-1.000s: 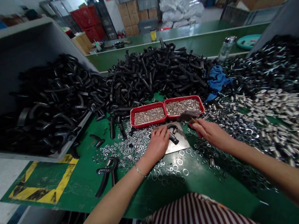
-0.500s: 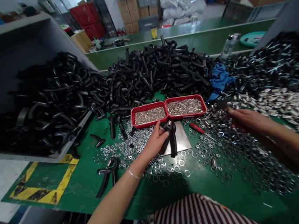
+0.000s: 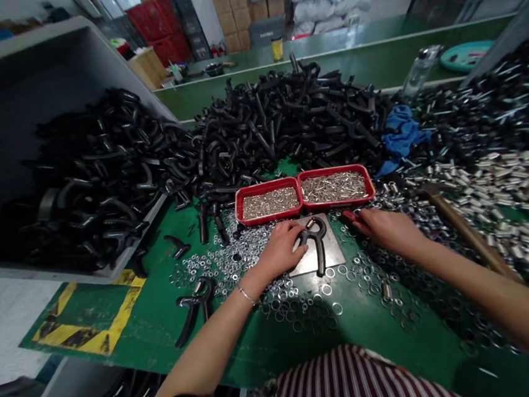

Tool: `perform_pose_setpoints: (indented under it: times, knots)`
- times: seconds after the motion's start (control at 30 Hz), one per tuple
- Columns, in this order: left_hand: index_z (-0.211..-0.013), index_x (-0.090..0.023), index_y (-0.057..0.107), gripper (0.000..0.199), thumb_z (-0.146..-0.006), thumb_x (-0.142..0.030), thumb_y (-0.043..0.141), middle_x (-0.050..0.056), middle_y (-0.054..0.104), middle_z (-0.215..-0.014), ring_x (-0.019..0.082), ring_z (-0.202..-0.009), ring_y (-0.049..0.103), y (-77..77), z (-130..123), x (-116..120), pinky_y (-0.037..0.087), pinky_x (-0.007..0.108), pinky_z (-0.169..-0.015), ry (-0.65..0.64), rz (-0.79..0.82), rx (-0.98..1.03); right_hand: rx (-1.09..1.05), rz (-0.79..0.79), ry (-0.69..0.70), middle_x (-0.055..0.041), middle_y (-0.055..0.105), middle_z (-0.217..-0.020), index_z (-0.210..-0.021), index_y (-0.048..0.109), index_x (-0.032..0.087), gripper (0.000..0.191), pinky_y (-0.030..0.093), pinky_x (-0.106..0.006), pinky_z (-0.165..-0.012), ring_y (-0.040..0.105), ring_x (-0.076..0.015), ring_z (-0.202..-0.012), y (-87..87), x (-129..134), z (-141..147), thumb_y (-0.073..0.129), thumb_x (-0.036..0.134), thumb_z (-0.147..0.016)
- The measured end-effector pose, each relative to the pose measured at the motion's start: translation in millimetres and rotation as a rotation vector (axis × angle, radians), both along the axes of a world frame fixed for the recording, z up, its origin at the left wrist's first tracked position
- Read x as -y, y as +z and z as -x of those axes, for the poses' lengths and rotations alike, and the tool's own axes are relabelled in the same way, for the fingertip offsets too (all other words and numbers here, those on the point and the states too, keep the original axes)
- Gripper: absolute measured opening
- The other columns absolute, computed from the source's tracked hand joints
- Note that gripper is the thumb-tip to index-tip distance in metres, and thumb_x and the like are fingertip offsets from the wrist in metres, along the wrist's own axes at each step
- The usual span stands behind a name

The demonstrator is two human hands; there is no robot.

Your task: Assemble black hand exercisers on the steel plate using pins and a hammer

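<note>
My left hand [image 3: 281, 250], fingers pressed together, rests on the black grip [image 3: 315, 243] atop the steel plate [image 3: 333, 257] — my right hand [image 3: 387, 230] pinches a red handle [image 3: 349, 216] (barely showing).

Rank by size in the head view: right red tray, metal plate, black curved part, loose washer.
1. The right red tray and the metal plate: too alike to rank, given nearness to the camera.
2. The black curved part.
3. The loose washer.

Left hand [image 3: 281, 250] touching black plastic clamp [image 3: 319, 257] on steel plate [image 3: 333, 257]; right hand [image 3: 387, 230] beside red tool handle [image 3: 349, 215]; loose washers [image 3: 214, 262] all around.
</note>
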State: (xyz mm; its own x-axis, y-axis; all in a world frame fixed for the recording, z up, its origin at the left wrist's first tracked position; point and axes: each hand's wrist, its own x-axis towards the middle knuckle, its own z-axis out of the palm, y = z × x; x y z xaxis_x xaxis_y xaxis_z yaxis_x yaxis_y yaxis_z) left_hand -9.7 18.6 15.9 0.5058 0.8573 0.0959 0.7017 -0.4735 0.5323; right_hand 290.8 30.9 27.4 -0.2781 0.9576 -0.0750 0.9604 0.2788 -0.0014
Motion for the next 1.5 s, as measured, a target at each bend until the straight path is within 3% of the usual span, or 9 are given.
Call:
perform_pose_setpoints:
  times: [0.2,0.3,0.4,0.57,0.8,0.97,1.13,1.4,1.5]
  knots:
    - [-0.121,-0.021,0.057,0.042,-0.085,-0.037,0.071,0.008,0.058,-0.119,0.028,-0.118,0.049,-6.5,-10,26,0.04,0.046,-0.107,0.144,0.015,0.037,-0.729,0.045,-0.11,-0.0094,0.071,-0.084,-0.098,0.055,0.02,0.034,0.05,-0.034,-0.065,0.067,-0.0239,-0.074,33.4,-6,3,0.058,0.053,-0.091]
    - [-0.121,-0.02,0.055,0.044,-0.085,-0.039,0.071,0.008,0.058,-0.122,0.028,-0.119,0.049,-8.7,-13,34,0.039,0.046,-0.105,0.23,0.033,0.036,-1.28,0.221,-0.156,-0.005,0.07,-0.081,-0.098,0.053,0.022,0.039,0.058,-0.036,-0.067,0.07,-0.0212,-0.071,25.7,-3,38,0.058,0.06,-0.091]
    - [-0.12,-0.021,0.055,0.043,-0.085,-0.039,0.072,0.008,0.058,-0.122,0.029,-0.119,0.049,-8.2,-15,35,0.04,0.046,-0.103,0.247,0.048,0.019,-1.489,0.293,-0.187,-0.0032,0.071,-0.081,-0.097,0.049,0.024,0.041,0.06,-0.036,-0.063,0.071,-0.0204,-0.068,3.7,1,73,0.062,0.061,-0.088]
    - [-0.12,-0.021,0.054,0.043,-0.086,-0.041,0.071,0.009,0.057,-0.121,0.029,-0.119,0.049,-9.2,-17,34,0.039,0.046,-0.102,0.26,0.061,0.001,-1.459,0.337,-0.188,-0.004,0.073,-0.085,-0.099,0.049,0.026,0.038,0.062,-0.038,-0.064,0.073,-0.0224,-0.071,-19.9,3,91,0.059,0.061,-0.09]
    - [-0.122,-0.021,0.052,0.044,-0.087,-0.041,0.069,0.009,0.056,-0.123,0.029,-0.119,0.048,-13.2,-17,34,0.038,0.046,-0.102,0.26,0.055,-0.002,-1.347,0.244,-0.186,-0.0055,0.074,-0.086,-0.1,0.048,0.026,0.034,0.061,-0.04,-0.069,0.073,-0.0242,-0.073,-18.1,10,91,0.053,0.06,-0.094]
    - [-0.121,-0.02,0.052,0.044,-0.087,-0.041,0.069,0.009,0.057,-0.121,0.029,-0.118,0.048,-11.3,-17,35,0.039,0.045,-0.102,0.253,0.054,-0.008,-0.921,0.038,-0.02,-0.0122,0.072,-0.09,-0.101,0.05,0.022,0.028,0.055,-0.042,-0.079,0.071,-0.0289,-0.084,-16.0,17,95,0.045,0.049,-0.098]
    - [-0.118,-0.02,0.052,0.039,-0.089,-0.041,0.067,0.009,0.057,-0.119,0.03,-0.117,0.049,-9.4,-19,36,0.04,0.046,-0.1,0.267,0.036,-0.007,-0.72,0.119,0.176,-0.0125,0.069,-0.089,-0.103,0.051,0.02,0.024,0.05,-0.037,-0.072,0.068,-0.0275,-0.08,1.8,1,104,0.045,0.042,-0.096]
    - [-0.124,-0.021,0.055,0.046,-0.089,-0.048,0.066,0.011,0.06,-0.122,0.031,-0.118,0.05,-8.3,-18,41,0.04,0.048,-0.1,0.259,0.026,-0.013,-1.391,0.368,-0.047,0.0036,0.059,-0.063,-0.099,0.044,0.026,0.038,0.047,-0.03,-0.047,0.052,-0.0159,-0.043,12.9,-2,92,0.027,0.06,-0.1]
    - [-0.131,-0.022,0.054,0.047,-0.093,-0.049,0.06,0.011,0.06,-0.127,0.03,-0.121,0.05,0.6,-6,34,0.04,0.046,-0.103,0.167,-0.021,0.014,-1.063,0.36,-0.171,0.001,0.064,-0.061,-0.09,0.051,0.024,0.039,0.041,-0.029,-0.045,0.052,-0.0164,-0.043,1.9,-5,44,0.047,0.062,-0.093]
